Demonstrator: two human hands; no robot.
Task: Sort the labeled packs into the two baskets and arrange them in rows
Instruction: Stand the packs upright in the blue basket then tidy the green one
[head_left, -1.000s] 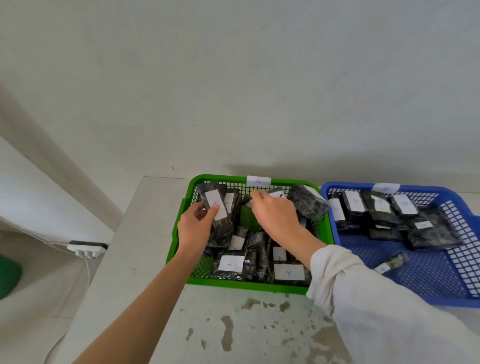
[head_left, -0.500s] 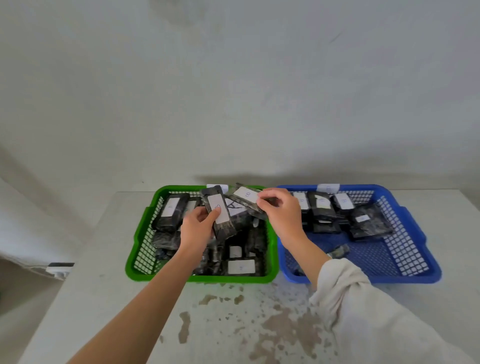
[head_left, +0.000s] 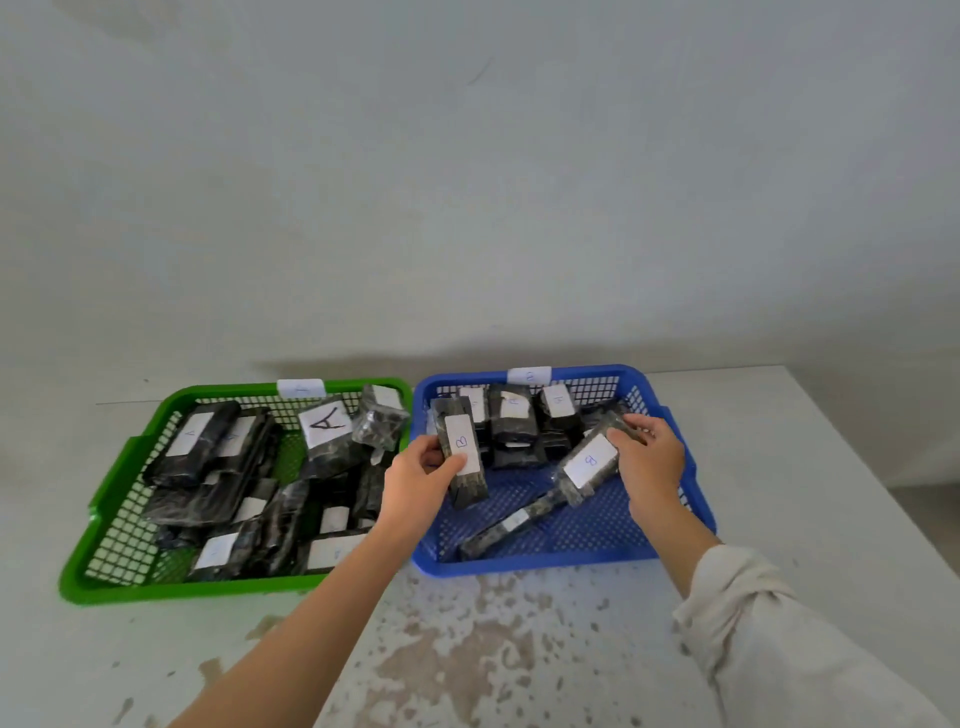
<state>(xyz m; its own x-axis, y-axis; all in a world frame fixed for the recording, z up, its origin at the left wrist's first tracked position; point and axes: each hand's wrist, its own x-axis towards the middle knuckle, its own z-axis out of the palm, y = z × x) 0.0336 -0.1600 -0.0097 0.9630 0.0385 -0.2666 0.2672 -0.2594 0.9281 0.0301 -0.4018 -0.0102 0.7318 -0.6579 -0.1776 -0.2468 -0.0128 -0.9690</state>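
Observation:
Two mesh baskets stand side by side on the table: a green basket (head_left: 109, 499) on the left and a blue basket (head_left: 670, 415) on the right. My left hand (head_left: 415, 480) grips a dark pack with a white "B" label (head_left: 462, 457) over the blue basket's left part. My right hand (head_left: 649, 457) holds a second "B" pack (head_left: 587, 462), tilted, over the blue basket's right part. Several dark packs with "A" labels (head_left: 322, 423) fill the green basket. A row of labeled packs (head_left: 511, 418) stands along the blue basket's back wall, and one pack (head_left: 506, 525) lies on its floor.
The white table (head_left: 805, 467) has a worn, stained patch near its front. A plain wall rises right behind the baskets. White tags sit on the back rims of the green basket (head_left: 300, 387) and blue basket (head_left: 529, 375). The table's right edge falls away at far right.
Both hands have carried their packs rightward from over the green basket to over the blue basket. The view has shifted right with them.

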